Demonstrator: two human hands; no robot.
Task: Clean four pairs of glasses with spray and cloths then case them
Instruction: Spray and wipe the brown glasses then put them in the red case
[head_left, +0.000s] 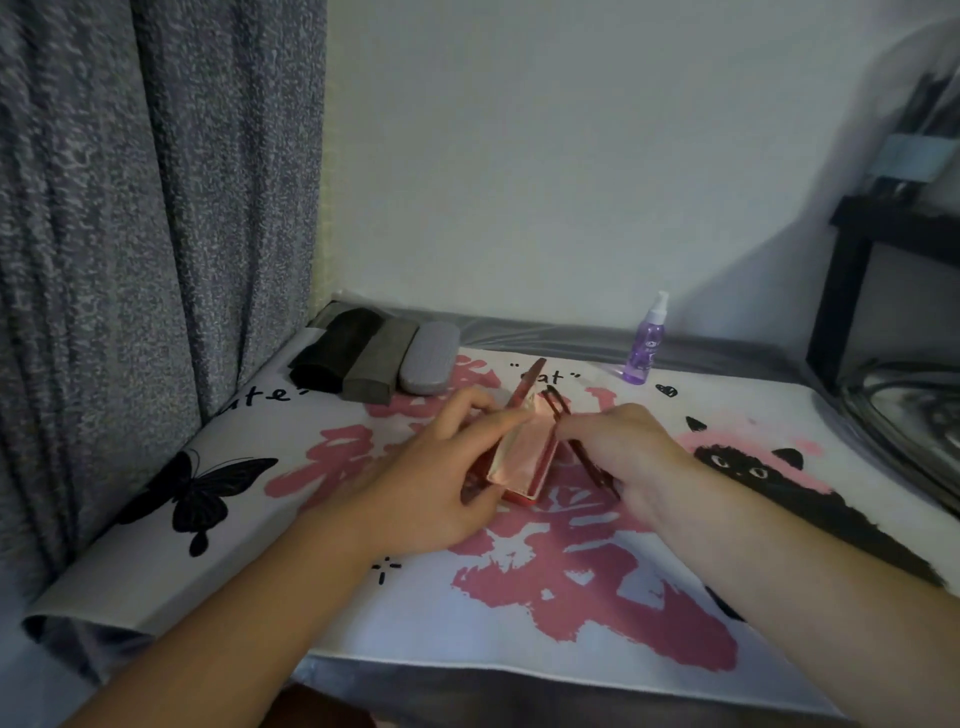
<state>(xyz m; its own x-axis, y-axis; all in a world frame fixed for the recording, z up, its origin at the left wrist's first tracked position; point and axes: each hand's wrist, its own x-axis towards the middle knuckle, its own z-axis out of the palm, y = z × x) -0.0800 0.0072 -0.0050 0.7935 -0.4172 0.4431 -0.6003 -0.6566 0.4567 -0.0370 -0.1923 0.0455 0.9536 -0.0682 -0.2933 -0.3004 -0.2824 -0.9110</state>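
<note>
A printed mat (519, 613) covers the table, giving a soft work surface. Three closed cases (374, 358) sit side by side at the back left, apparently set out of the way. The spray bottle (647, 340) stands upright at the back, well apart from the hands. At centre, the left hand (436, 467) grips the open red case (524, 457), steadying it. The right hand (623, 447) pinches the dark-framed glasses (587, 462) just beside the case, seemingly about to place them inside.

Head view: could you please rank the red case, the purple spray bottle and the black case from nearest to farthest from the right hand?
From the right hand:
1. Red case, open, just left of it.
2. Purple spray bottle, behind it near the wall.
3. Black case, far left, by the curtain.
</note>
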